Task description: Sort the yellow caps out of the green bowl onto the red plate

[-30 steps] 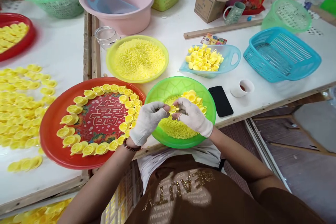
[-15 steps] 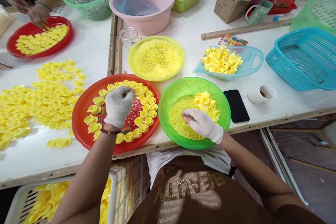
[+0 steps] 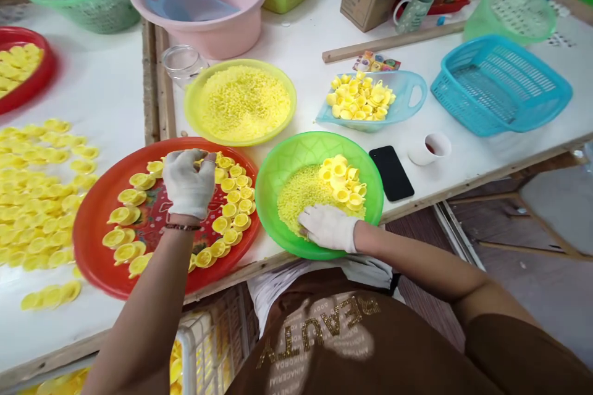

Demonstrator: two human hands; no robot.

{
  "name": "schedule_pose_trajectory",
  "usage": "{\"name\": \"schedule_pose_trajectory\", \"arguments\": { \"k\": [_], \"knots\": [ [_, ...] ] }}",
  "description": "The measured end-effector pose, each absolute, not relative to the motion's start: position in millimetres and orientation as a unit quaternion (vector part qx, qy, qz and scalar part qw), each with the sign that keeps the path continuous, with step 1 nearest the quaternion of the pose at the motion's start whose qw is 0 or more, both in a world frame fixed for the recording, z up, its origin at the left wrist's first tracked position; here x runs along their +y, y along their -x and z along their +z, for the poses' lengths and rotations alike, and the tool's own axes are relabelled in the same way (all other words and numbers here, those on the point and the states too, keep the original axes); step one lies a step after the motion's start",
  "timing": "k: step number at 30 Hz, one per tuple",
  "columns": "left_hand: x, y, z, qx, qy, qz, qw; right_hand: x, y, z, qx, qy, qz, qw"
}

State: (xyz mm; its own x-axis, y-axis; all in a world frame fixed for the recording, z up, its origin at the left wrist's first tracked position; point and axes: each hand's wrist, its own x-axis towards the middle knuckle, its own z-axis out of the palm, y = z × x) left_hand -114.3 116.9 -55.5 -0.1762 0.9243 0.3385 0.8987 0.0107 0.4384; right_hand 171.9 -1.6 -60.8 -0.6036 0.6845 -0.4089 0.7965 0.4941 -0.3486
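Observation:
Over the red tray [image 3: 99, 210] at the left, my left hand [image 3: 189, 182] in a white glove is closed in a pinch at the far part of a ring of small yellow cups [image 3: 124, 216]; what its fingertips hold is hidden. My right hand [image 3: 328, 226], also gloved, reaches palm down into the green bowl [image 3: 273, 163]. Its fingertips are in the yellow beads [image 3: 296, 194], and whether they grip any is hidden. Loose yellow cups [image 3: 343, 179] are heaped at the bowl's right side.
Beyond stand a yellow bowl of beads [image 3: 245, 102], a blue scoop of cups [image 3: 403, 99], a pink basin [image 3: 231, 31] and a glass jar [image 3: 183, 65]. A phone [image 3: 391, 173], paper cup [image 3: 430, 149] and blue basket [image 3: 500, 89] are on the right. Many yellow pieces [image 3: 41, 197] lie left.
The view has shifted, and most things appear further left. My right hand has lowered from above the green bowl into the beads. My left hand stays pinched over the red tray.

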Motion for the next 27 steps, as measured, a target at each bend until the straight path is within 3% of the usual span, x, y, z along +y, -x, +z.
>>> {"name": "schedule_pose_trajectory", "arguments": {
  "k": [4,6,10,14,20,27],
  "knots": [
    [98,24,-41,0.572,-0.757,0.295,0.116,3,-174,-64,0.834,-0.451,-0.305,0.091],
    [96,-22,-43,0.52,-0.789,0.251,0.21,6,-179,-66,0.806,-0.477,-0.35,-0.019],
    [111,-74,-59,0.502,-0.774,0.17,0.346,14,-196,-64,0.57,-0.485,-0.569,-0.342],
    [117,-72,-66,0.496,-0.733,0.205,0.419,25,-213,-56,0.283,-0.403,-0.741,-0.458],
    [83,-40,-52,0.506,-0.531,0.248,0.633,36,-210,-40,0.264,-0.375,-0.677,-0.575],
    [55,-39,-48,0.476,-0.5,0.233,0.685,37,-186,-36,0.367,-0.395,-0.554,-0.634]
  ]
}}
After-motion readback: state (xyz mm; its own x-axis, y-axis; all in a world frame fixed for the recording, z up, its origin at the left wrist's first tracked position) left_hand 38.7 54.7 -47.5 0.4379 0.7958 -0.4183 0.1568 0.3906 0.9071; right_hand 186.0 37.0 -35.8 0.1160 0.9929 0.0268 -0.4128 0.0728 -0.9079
